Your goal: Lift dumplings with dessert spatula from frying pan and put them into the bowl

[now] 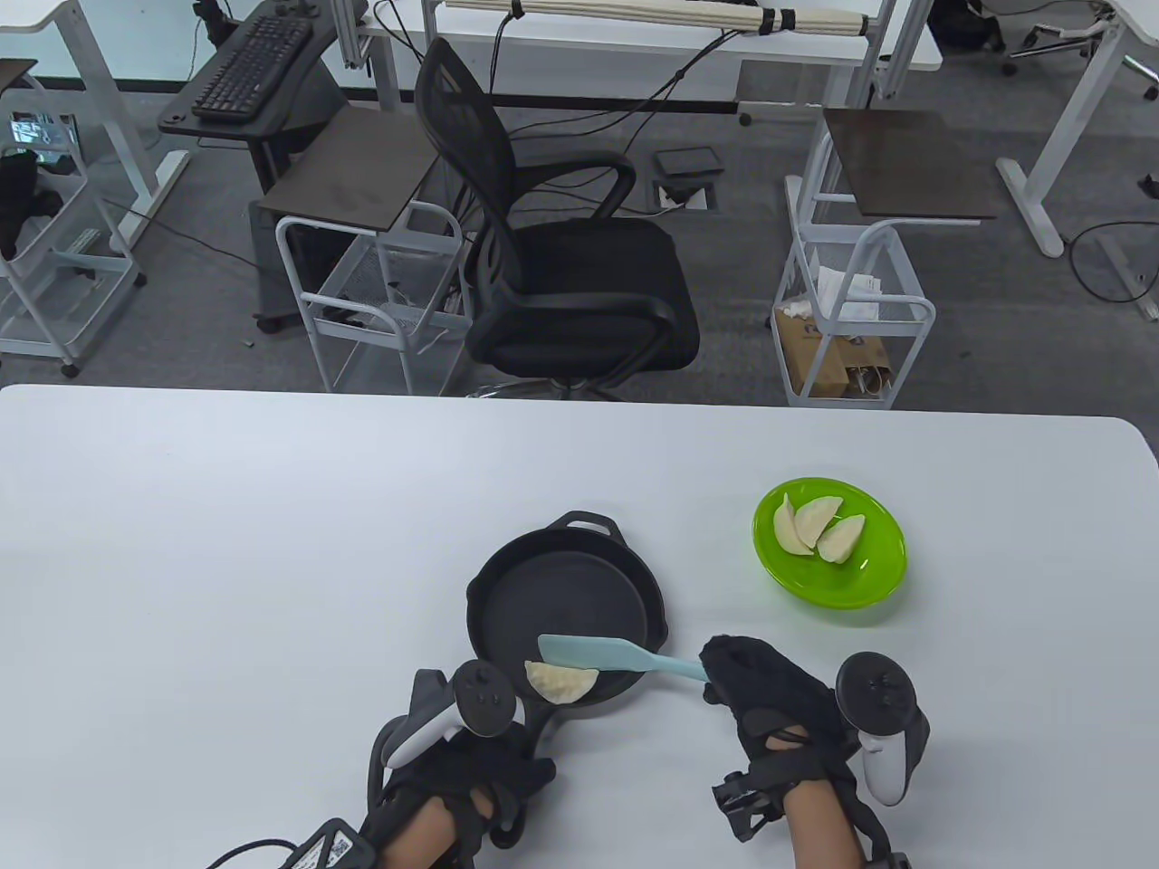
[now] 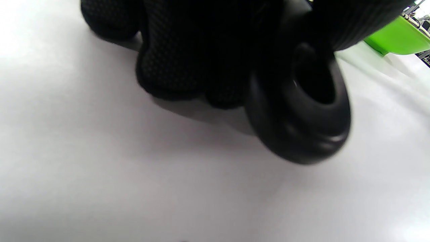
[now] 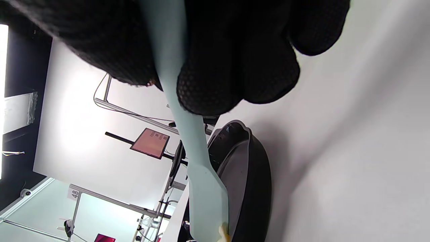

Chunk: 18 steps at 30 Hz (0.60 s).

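**One dumpling in the pan, three in the bowl**

On the white table [image 1: 272, 507], a black frying pan [image 1: 561, 597] is seen near the front edge, its small helper handle turned toward the far side. A single pale dumpling [image 1: 561, 681] lies inside the pan against the near rim. The light-blue dessert spatula [image 1: 602, 654] is held across the pan's near right part, with its blade over the pan floor just beside and slightly beyond the dumpling; whether blade and dumpling touch cannot be told from the table view. In the right wrist view the blade's end is seen meeting a pale bit of dumpling at the bottom edge.

The spatula's handle is grasped by the right hand [image 1: 770, 706], whose gloved fingers [image 3: 215, 77] are curled round it, as the right wrist view shows plainly. The left hand [image 1: 462, 769] is placed at the pan's near side, where the long handle is hidden beneath it. In the left wrist view its fingers [image 2: 174, 60] are wrapped round the pan handle [image 2: 302, 114], whose looped end stands out just above the table surface.

A green bowl [image 1: 860, 588] is set to the right of the pan and a little farther back, apart from it. Three dumplings [image 1: 819, 529] are gathered in it, lying close together toward its far left side.
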{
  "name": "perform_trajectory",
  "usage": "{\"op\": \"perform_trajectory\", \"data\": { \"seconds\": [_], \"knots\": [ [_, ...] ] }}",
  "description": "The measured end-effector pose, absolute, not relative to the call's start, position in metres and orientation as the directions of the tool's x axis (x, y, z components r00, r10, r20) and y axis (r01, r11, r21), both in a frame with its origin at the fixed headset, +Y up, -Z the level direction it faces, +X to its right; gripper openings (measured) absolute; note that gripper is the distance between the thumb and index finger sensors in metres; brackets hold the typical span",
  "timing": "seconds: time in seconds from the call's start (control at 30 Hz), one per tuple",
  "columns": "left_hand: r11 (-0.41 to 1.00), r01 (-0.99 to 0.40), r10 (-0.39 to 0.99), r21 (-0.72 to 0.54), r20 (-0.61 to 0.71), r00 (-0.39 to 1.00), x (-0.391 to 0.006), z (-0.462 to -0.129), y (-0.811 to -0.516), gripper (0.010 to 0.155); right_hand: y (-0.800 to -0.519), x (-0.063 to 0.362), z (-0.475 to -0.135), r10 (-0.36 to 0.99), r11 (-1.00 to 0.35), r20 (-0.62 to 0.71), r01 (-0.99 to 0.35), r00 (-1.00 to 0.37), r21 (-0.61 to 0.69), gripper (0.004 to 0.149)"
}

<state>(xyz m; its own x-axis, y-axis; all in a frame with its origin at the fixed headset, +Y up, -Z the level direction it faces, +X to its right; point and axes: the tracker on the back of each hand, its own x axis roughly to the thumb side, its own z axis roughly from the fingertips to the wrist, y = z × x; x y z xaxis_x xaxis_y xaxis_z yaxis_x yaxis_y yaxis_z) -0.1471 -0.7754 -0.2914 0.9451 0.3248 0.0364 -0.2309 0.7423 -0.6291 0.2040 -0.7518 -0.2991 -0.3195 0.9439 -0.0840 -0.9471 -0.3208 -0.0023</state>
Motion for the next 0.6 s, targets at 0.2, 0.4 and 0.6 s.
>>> {"op": "perform_trajectory", "data": {
  "seconds": [0.2, 0.4, 0.6],
  "knots": [
    [0.743, -0.231, 0.325, -0.629, 0.037, 0.945, -0.147, -0.291, -0.775, 0.069, -0.763, 0.199, -0.303, 0.953, -0.266, -0.136, -0.963, -0.27, 0.051, 0.039],
    [0.743, -0.23, 0.324, -0.629, 0.037, 0.945, -0.147, -0.291, -0.776, 0.069, -0.773, 0.197, -0.304, 0.956, -0.218, -0.185, -0.973, -0.229, 0.077, 0.039],
    [0.742, -0.231, 0.325, -0.629, 0.037, 0.945, -0.147, -0.291, -0.776, 0.068, -0.777, 0.194, -0.304, 0.953, -0.19, -0.223, -0.977, -0.206, 0.093, 0.04]
  ]
}}
